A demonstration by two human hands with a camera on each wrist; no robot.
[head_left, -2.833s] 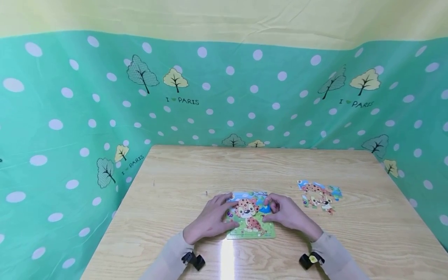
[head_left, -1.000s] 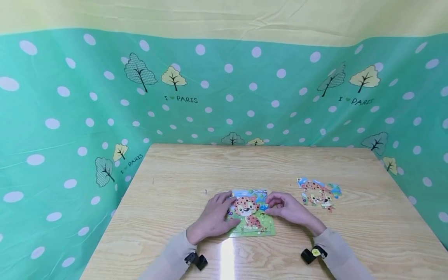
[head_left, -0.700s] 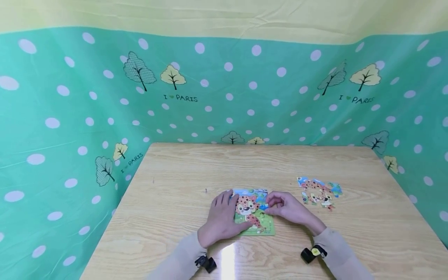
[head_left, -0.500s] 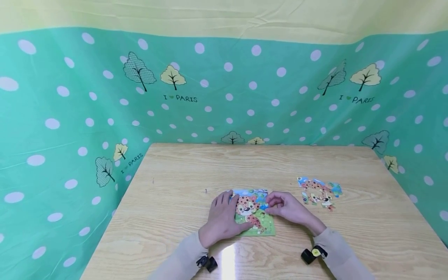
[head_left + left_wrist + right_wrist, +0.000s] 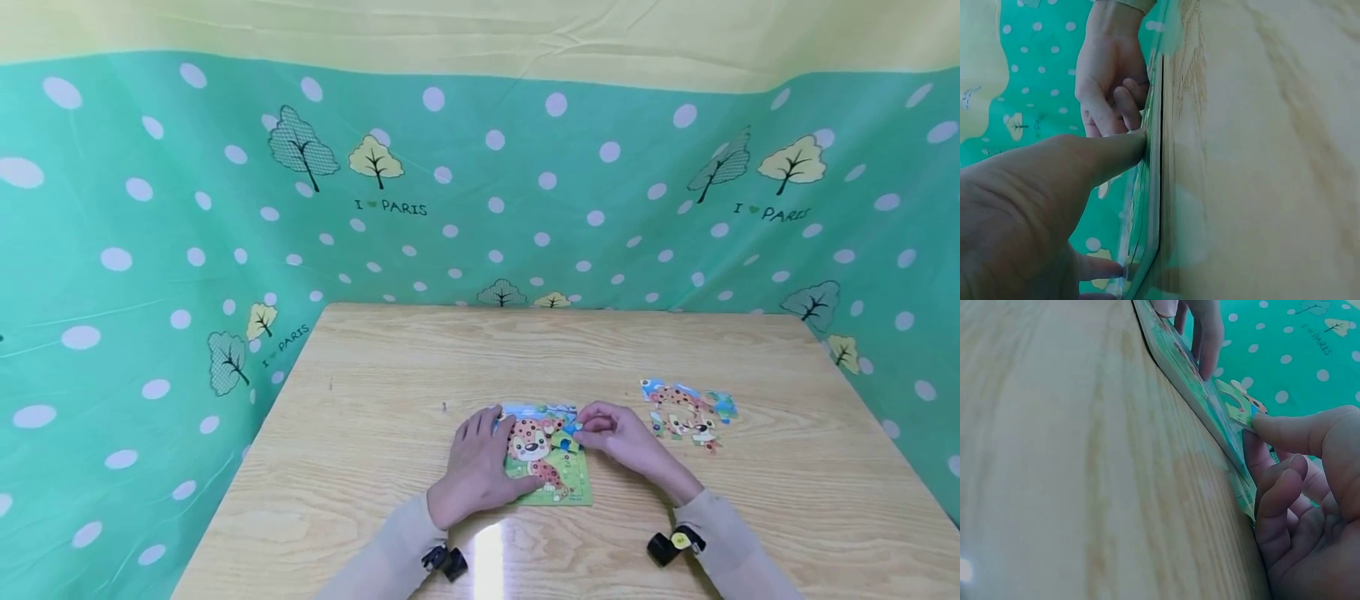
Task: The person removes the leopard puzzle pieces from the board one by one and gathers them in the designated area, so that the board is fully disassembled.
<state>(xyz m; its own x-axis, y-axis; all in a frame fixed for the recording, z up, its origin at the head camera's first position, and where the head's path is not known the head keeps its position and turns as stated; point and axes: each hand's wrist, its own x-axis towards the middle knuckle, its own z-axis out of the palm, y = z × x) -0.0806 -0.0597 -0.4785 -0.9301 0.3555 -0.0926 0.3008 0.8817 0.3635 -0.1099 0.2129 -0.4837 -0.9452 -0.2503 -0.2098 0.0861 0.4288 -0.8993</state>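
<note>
A jigsaw puzzle with a spotted leopard cub [image 5: 532, 462] lies in its tray [image 5: 577, 500] on the table in the head view. My left hand [image 5: 476, 462] rests across its left side, fingers straight and thumb on the lower part of the picture. The left wrist view shows that thumb [image 5: 1110, 153] pressing on the board's face. At the upper right of the board, my right hand [image 5: 626, 442] pinches a green and blue puzzle piece [image 5: 1235, 403] between thumb and fingertips. The piece is tilted up from the board in the right wrist view.
Several loose puzzle pieces [image 5: 682, 417] lie grouped on the wooden table [image 5: 390, 358], to the right of the board. A green dotted curtain [image 5: 517, 192] hangs behind the table and along its sides.
My left hand has slid rightward, further over the puzzle. My right hand has raised a piece out of the puzzle's right side. The loose pieces have stayed in place.
</note>
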